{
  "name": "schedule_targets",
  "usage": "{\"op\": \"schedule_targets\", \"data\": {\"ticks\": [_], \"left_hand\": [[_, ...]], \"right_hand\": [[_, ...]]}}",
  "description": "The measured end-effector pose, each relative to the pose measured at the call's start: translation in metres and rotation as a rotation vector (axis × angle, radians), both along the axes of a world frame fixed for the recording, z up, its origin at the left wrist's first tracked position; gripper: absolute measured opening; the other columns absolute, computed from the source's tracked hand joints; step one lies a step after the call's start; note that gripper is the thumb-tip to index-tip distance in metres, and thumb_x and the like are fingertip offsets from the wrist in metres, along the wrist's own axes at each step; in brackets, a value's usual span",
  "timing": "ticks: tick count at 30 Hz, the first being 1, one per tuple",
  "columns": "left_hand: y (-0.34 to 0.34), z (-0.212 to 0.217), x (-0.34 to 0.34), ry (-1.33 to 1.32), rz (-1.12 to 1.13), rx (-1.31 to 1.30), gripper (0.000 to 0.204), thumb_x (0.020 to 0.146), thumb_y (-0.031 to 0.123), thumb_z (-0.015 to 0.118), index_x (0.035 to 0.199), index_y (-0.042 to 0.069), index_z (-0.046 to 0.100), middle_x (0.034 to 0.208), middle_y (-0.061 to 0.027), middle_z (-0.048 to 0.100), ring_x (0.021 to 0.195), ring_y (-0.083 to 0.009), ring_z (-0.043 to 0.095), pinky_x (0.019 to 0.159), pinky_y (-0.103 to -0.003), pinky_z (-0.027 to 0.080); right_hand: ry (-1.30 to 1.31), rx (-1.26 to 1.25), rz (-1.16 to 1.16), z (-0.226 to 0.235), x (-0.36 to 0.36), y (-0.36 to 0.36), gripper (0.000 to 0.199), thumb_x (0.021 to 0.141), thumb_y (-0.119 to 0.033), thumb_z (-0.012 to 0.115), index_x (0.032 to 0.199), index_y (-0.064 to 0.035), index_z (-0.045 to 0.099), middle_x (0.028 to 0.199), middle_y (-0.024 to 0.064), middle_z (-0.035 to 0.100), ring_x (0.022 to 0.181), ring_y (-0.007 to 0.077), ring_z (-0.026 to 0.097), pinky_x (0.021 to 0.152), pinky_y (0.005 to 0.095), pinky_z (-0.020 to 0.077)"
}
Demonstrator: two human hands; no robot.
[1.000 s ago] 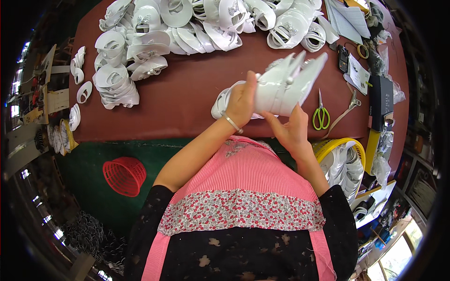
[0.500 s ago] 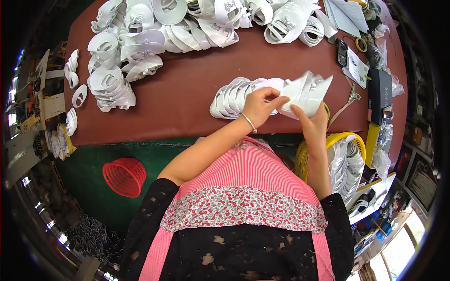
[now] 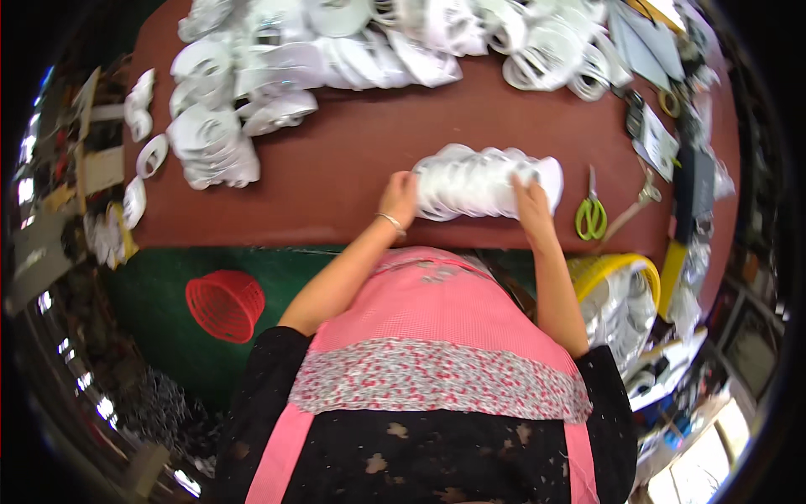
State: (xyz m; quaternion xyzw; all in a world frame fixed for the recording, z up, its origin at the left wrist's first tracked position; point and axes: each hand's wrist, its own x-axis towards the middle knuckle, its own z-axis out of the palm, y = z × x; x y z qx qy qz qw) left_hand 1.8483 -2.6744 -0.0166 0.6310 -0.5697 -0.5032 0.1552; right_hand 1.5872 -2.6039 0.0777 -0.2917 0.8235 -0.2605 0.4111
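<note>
A person in a pink apron is leaning over a reddish-brown table (image 3: 353,168), seen from above. The left hand (image 3: 400,195) and right hand (image 3: 529,195) are pressing in on the two ends of a row of white pieces (image 3: 483,181), lying on its side on the table just in front of the body. Both hands are curling closed against the row's ends.

The pieces are looking thin, light and slightly flexible, so the row is likely to fan out or slip apart unless squeezed evenly from both ends; gripping at the ends seems the safest hold.

Green scissors (image 3: 591,214) are lying just right of the row. Heaps of similar white pieces (image 3: 277,59) are covering the table's far edge. A yellow basket (image 3: 617,267) at the right is holding more white pieces. A red basket (image 3: 225,304) on the green floor is lying tipped; its contents cannot be made out.
</note>
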Motion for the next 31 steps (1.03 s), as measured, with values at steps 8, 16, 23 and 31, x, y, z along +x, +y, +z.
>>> {"op": "schedule_targets", "data": {"ticks": [8, 16, 23, 31], "left_hand": [[-0.033, -0.001, 0.013, -0.093, 0.090, -0.177, 0.040, 0.092, 0.034, 0.059, 0.119, 0.004, 0.054, 0.112, -0.0216, 0.057, 0.105, -0.0384, 0.054, 0.093, -0.048, 0.042], [-0.173, -0.013, 0.132, 0.461, 0.764, 0.167, 0.045, 0.088, 0.025, 0.070, 0.121, 0.000, 0.053, 0.122, -0.0153, 0.055, 0.106, -0.0279, 0.057, 0.094, -0.042, 0.047], [-0.221, -0.022, 0.121, 1.003, 1.150, 0.552, 0.072, 0.074, 0.032, 0.086, 0.128, 0.001, 0.049, 0.123, -0.0093, 0.052, 0.116, -0.0230, 0.052, 0.101, -0.037, 0.043], [-0.230, -0.041, 0.111, 1.032, 1.488, 0.432, 0.072, 0.073, 0.034, 0.087, 0.127, 0.008, 0.048, 0.126, -0.0031, 0.053, 0.118, -0.0213, 0.052, 0.099, -0.034, 0.040]], "right_hand": [[0.158, -0.359, -0.189, -0.044, -0.002, 0.029, 0.052, 0.106, -0.037, 0.039, 0.110, 0.0101, 0.060, 0.104, 0.0194, 0.066, 0.099, 0.0252, 0.061, 0.089, 0.0370, 0.0462], [-0.180, -0.114, -0.010, -0.025, -0.012, 0.019, 0.049, 0.095, -0.026, 0.064, 0.127, 0.0095, 0.053, 0.121, 0.0119, 0.061, 0.110, 0.0197, 0.056, 0.099, 0.0331, 0.0420], [-0.272, -0.386, -0.441, -0.014, 0.002, -0.011, 0.044, 0.093, -0.023, 0.067, 0.124, 0.0047, 0.055, 0.117, 0.0116, 0.064, 0.106, 0.0192, 0.060, 0.093, 0.0328, 0.0460], [0.179, 0.045, 0.427, 0.010, -0.021, -0.009, 0.050, 0.088, -0.037, 0.066, 0.119, 0.0018, 0.060, 0.111, 0.0247, 0.067, 0.105, 0.0385, 0.065, 0.090, 0.0467, 0.0480]]}}
